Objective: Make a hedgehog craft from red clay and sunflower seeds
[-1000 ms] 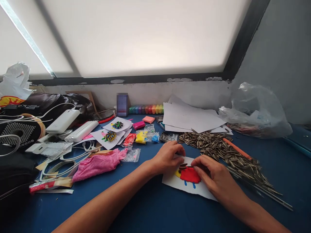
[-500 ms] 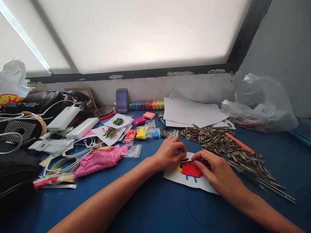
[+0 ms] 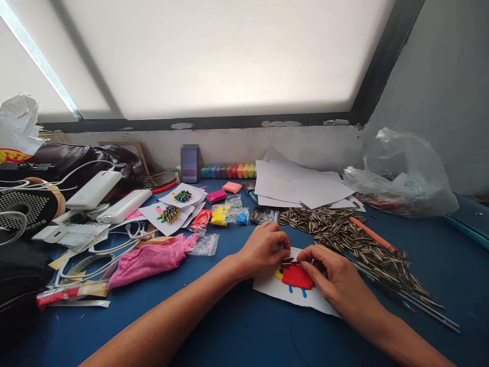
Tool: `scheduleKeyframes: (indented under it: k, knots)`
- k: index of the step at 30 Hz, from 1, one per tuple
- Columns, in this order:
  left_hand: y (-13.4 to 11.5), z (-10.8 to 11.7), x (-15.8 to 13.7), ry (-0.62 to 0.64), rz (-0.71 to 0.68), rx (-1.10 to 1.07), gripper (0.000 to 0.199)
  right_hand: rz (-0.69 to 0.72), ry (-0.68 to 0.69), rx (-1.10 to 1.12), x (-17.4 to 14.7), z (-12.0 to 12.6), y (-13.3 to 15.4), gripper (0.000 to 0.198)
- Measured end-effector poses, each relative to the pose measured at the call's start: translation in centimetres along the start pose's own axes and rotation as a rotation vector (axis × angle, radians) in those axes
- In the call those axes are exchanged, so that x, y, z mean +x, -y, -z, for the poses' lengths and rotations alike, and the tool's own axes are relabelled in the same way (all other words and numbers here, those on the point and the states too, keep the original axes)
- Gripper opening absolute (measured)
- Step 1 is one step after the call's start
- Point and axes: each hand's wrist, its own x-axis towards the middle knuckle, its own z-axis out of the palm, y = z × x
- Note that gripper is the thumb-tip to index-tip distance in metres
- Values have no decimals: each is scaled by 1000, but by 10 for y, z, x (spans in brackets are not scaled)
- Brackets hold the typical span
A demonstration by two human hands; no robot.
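Observation:
A white sheet of paper (image 3: 269, 289) lies on the blue tabletop, bearing a flat clay animal with a red body (image 3: 298, 278), a yellow head (image 3: 277, 275) and blue legs (image 3: 304, 293). Dark striped sunflower seeds (image 3: 287, 260) sit along the top edge of the red clay. My right hand (image 3: 331, 269) comes in from the right, thumb and forefinger pinching a sunflower seed at that edge. Curled over the sheet's upper left, my left hand (image 3: 267, 247) has its fingers closed; what they hold, if anything, is hidden.
Sunflower seeds (image 3: 359, 247) spread right of the sheet, with an orange stick (image 3: 372, 233) on them. White paper (image 3: 301, 183) and a clear plastic bag (image 3: 412, 178) lie behind. Leftward are clay packets (image 3: 219, 215), finished seed figures (image 3: 170, 214), a pink cloth (image 3: 148, 261) and power banks (image 3: 124, 205).
Both hands stay over the clay animal, with only small finger movements at its top edge. The whole view has shifted slightly.

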Motion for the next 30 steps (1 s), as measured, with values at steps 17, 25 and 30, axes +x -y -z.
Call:
scheduleKeyframes:
  k: [17,25,30]
  knots:
    - [0,-1,0,-7,-10,-3,2,13,-8,-25,1,0,2,17]
    - [2,-2,0,-27,-31,-9,4,16,8,-87,2,-1,4,18]
    - [4,-4,0,-41,-41,-7,3,21,26,-100,4,-1,3,20]
